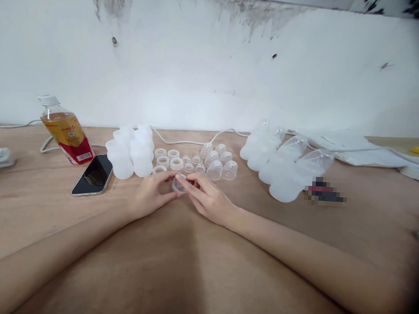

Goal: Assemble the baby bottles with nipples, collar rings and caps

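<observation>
Both hands meet at the middle of the table around a small translucent bottle collar ring [178, 185]. My left hand [153, 191] grips its left side between thumb and fingers. My right hand [210, 199] has its fingers closed on the top and right side; they partly hide the piece, and whether a teat sits in it I cannot tell. Just beyond lie several loose collar rings [176, 163], clear teats [196, 159] and clear domed caps [215, 169]. White bottle bodies [123, 159] stand in rows behind my left hand.
At right stand several white bottles [286, 183] with clear caps on. A drink bottle [69, 132] and a phone [93, 175] are at left. A white cable [182, 141] runs along the wall; white bags [352, 149] lie back right, near a blurred dark object [324, 191].
</observation>
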Demonstrator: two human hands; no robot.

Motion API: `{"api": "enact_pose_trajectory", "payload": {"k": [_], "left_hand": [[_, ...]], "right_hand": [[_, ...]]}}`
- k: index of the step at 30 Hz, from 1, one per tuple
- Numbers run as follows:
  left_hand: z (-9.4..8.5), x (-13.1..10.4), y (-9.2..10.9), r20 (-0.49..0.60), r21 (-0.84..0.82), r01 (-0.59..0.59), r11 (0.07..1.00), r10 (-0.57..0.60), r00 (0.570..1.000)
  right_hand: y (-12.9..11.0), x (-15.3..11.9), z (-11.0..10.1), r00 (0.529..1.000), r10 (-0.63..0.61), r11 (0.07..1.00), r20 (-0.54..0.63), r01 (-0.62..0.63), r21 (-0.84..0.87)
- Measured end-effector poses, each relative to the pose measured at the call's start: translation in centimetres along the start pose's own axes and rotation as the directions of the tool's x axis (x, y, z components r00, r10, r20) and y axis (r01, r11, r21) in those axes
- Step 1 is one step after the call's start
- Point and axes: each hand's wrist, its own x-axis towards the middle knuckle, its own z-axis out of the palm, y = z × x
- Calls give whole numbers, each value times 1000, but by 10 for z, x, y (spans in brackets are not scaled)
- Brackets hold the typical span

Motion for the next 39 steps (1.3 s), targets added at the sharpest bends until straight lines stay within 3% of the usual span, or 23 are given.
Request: {"api": "enact_pose_trajectory", "payload": {"k": [9, 16, 25, 30, 32, 34, 36, 39], "left_hand": [[3, 0, 1, -43, -20, 37, 999, -38, 998], [3, -2, 4, -50, 31, 5, 1000, -3, 999], [5, -4, -1, -80, 71, -41, 997, 46, 996], [4, -3, 0, -94, 59, -30, 998, 36, 995], [3, -3, 1, -94, 56, -44, 997, 49, 994], [3, -4, 1, -88, 51, -62, 997, 66, 994], [2, -4, 3, -80, 44, -76, 996, 79, 994], [2, -3, 5, -57, 37, -110, 993, 113, 992]], "right_hand": [[4, -4, -2, 994, 76, 997, -78, -75, 25], [6, -5, -1, 991, 23, 1000, -128, -21, 14], [0, 1, -5, 997, -45, 997, 64, 41, 65], [-4, 1, -6, 995, 90, 994, 42, -92, 51], [-4, 2, -5, 968, 250, 959, -8, -247, 139], [-2, 3, -2, 890, 455, 854, -1, -436, 284], [0, 4, 2, 807, 575, 707, 137, -574, 413], [3, 6, 5, 730, 594, 549, 337, -675, 493]]}}
